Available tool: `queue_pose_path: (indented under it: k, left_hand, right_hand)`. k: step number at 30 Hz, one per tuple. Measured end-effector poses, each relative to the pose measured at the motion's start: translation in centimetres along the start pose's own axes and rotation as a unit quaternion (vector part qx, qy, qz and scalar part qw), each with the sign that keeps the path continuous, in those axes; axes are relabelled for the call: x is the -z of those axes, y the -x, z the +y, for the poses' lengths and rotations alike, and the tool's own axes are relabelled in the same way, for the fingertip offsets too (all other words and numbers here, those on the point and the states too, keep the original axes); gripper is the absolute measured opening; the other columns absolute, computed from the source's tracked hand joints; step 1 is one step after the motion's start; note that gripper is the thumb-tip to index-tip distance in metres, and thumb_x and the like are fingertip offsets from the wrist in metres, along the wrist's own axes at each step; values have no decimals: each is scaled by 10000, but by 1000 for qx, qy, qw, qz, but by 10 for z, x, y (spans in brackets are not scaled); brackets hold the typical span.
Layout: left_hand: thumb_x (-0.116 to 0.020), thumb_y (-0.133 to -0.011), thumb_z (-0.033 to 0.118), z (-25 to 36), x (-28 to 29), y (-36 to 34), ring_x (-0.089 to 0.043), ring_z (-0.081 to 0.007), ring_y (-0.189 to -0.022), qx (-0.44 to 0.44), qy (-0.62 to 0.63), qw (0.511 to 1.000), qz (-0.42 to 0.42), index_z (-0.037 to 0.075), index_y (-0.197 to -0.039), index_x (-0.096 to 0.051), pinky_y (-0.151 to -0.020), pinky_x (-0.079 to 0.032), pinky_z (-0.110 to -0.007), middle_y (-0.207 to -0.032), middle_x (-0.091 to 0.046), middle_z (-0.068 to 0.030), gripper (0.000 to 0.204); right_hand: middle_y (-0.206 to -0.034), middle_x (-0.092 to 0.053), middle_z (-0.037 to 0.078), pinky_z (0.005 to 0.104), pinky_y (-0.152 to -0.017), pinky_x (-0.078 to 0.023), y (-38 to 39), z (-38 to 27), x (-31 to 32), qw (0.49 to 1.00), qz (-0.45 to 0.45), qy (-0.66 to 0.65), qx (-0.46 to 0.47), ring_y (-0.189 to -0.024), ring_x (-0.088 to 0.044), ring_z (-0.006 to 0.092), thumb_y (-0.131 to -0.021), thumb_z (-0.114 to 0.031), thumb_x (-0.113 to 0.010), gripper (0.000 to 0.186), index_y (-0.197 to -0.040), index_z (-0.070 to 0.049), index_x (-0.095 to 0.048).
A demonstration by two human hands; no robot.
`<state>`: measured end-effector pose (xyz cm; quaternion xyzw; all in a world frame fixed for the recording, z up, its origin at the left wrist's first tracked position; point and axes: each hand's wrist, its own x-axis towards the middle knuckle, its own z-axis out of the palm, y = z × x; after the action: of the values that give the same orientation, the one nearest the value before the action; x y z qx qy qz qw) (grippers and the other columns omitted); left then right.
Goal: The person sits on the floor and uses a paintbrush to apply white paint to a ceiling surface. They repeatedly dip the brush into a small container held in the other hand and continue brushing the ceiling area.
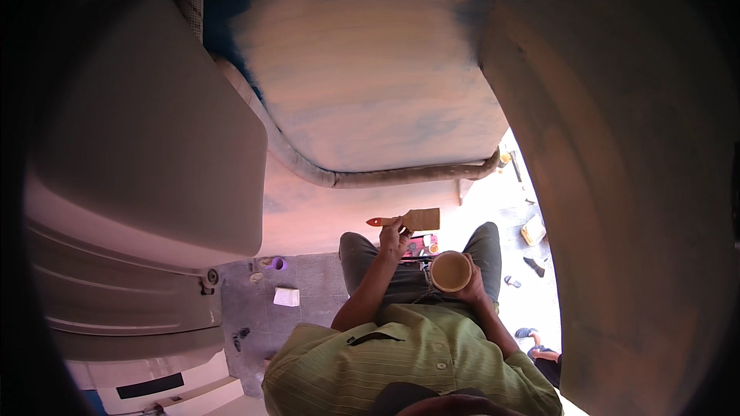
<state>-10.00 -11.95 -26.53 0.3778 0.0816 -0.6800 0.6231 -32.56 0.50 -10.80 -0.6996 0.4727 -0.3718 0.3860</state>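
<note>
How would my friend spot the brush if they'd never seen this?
Find the big blue surface, mostly painted pale. Below it, someone in a green shirt has the brush in the left grip. Unlike the round cup nearby, it's flat and wide-ended, with a red handle tip.

Tally, placed by the tub [451, 271]: tubs held, 1; brushes [416, 220], 1, to its left; hands, 2: left hand [395, 240] left of it, right hand [472, 283] on it; white boxes [287, 296], 1, and purple pots [278, 263], 1, farther left.
</note>
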Motion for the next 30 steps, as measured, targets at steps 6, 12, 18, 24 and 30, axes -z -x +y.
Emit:
queue_pose_path:
  k: [6,12,18,24,30]
  left_hand:
    - [-695,-923,42,2,10,-2,-690,-257,-922,24,3,997,-77,68,-939,-600,-810,-611,-406,-958,-684,-99,100]
    - [-675,-905,2,38,-12,-6,-698,-261,-1015,4,74,990,-121,31,-1050,-655,-860,-606,-368,-1077,-711,-129,149]
    - [-691,-913,5,121,-132,63,-667,-195,-1089,-250,-47,959,-124,-11,-1241,-637,-901,-584,-305,-1209,-682,-117,332]
    - [-619,-956,-41,206,-240,158,-644,-245,-1155,-729,-304,608,-81,-91,-1242,-640,-974,-522,-347,-1282,-666,-171,291]
    - [-584,-985,-19,260,-309,187,-690,-283,-1109,-867,-274,416,-7,-82,-1307,-601,-905,-557,-337,-1301,-653,-227,329]
  right_hand:
    - [-1145,-706,146,418,-864,-591,-2,8,-6,1000,-11,-19,-6,-1052,-717,305,-611,-316,-966,844,-1274,-37,-525]
    - [-1146,-707,152,424,-857,-591,-2,9,-6,1000,-13,-3,3,-1041,-718,317,-614,-322,-963,839,-1271,-37,-527]
    - [-1151,-704,156,425,-854,-591,0,16,-2,1000,-6,-3,18,-1040,-716,318,-624,-324,-960,834,-1272,-34,-522]
    - [-1154,-706,146,418,-877,-594,-3,12,-7,999,-23,-22,24,-1060,-713,307,-621,-335,-965,847,-1281,-40,-524]
    - [-1138,-712,155,410,-893,-595,-4,-3,-4,999,-32,-15,32,-1046,-720,290,-632,-270,-957,778,-1246,-21,-548]
